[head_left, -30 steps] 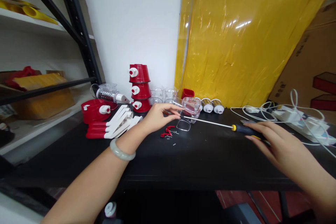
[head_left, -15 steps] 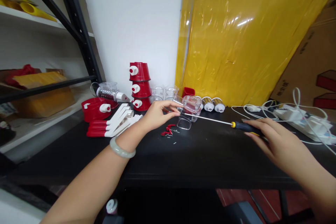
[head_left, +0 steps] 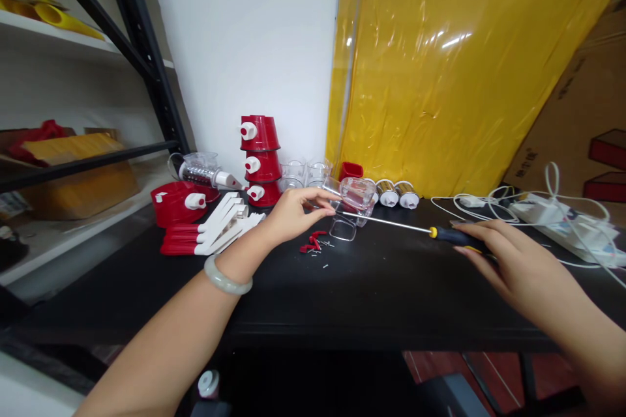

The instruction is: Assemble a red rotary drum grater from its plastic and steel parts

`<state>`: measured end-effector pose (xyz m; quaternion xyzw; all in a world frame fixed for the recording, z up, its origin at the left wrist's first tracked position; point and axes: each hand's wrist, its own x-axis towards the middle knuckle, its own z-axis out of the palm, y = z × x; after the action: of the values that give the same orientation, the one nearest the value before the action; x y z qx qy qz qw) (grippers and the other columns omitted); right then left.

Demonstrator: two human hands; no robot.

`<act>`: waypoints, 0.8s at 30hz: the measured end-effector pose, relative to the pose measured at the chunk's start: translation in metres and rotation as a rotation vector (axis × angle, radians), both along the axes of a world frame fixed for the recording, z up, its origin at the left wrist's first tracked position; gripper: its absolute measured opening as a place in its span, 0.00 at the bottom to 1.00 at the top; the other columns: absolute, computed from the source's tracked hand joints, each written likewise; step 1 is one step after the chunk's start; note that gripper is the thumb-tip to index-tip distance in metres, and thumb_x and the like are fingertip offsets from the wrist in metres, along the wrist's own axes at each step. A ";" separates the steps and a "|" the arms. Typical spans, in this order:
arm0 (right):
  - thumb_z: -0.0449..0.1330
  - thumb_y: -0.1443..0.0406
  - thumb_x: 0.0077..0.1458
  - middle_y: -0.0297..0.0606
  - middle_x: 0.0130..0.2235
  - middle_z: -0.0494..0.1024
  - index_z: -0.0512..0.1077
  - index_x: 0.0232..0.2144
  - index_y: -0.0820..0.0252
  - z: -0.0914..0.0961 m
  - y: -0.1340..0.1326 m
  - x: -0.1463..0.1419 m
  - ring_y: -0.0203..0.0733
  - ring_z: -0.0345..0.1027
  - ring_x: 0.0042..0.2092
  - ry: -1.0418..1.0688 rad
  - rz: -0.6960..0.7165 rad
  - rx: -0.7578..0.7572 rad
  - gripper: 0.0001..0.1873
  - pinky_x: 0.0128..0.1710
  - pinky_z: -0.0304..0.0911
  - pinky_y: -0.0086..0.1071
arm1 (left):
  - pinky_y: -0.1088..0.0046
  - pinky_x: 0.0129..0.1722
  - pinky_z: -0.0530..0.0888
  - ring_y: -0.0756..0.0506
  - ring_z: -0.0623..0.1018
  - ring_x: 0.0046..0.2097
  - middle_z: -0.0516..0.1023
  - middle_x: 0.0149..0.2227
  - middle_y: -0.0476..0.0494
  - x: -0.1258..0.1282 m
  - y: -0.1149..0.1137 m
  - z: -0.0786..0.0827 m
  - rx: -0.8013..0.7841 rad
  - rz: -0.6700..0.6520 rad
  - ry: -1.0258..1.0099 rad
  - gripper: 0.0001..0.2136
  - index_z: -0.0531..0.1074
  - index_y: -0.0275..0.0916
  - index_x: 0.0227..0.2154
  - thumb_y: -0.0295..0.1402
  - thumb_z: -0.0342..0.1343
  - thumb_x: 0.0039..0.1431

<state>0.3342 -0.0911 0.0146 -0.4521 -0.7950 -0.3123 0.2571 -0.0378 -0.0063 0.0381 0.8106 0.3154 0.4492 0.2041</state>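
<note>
Left hand (head_left: 293, 212): pinches clear housing (head_left: 358, 195) above table (head_left: 372, 287). Right hand (head_left: 508, 260): closed on screwdriver (head_left: 443, 232), tip at housing. Loose screws (head_left: 323, 254), red clips (head_left: 313, 244) unfitted; finished red units (head_left: 259, 159) stacked behind.

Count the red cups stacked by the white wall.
3: top cup, middle cup and bottom cup, nested upside down in one stack behind the left hand. More may be hidden inside.
</note>
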 end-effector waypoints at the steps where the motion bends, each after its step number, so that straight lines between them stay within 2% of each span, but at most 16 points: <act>1: 0.52 0.56 0.63 0.43 0.44 0.74 0.65 0.49 0.56 0.000 0.000 0.000 0.49 0.72 0.44 0.000 -0.004 -0.004 0.16 0.42 0.69 0.41 | 0.71 0.41 0.78 0.48 0.82 0.38 0.83 0.35 0.45 0.000 0.000 0.000 0.002 0.002 0.002 0.11 0.78 0.41 0.43 0.31 0.61 0.56; 24: 0.50 0.54 0.64 0.43 0.44 0.74 0.68 0.48 0.60 0.001 0.001 -0.001 0.48 0.72 0.44 -0.005 -0.010 0.008 0.19 0.41 0.69 0.39 | 0.73 0.39 0.77 0.49 0.82 0.38 0.83 0.35 0.45 -0.002 0.004 -0.003 0.003 -0.004 0.064 0.12 0.78 0.41 0.44 0.32 0.60 0.57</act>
<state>0.3329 -0.0896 0.0156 -0.4545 -0.7920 -0.3178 0.2554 -0.0400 -0.0024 0.0353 0.8254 0.3194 0.4233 0.1936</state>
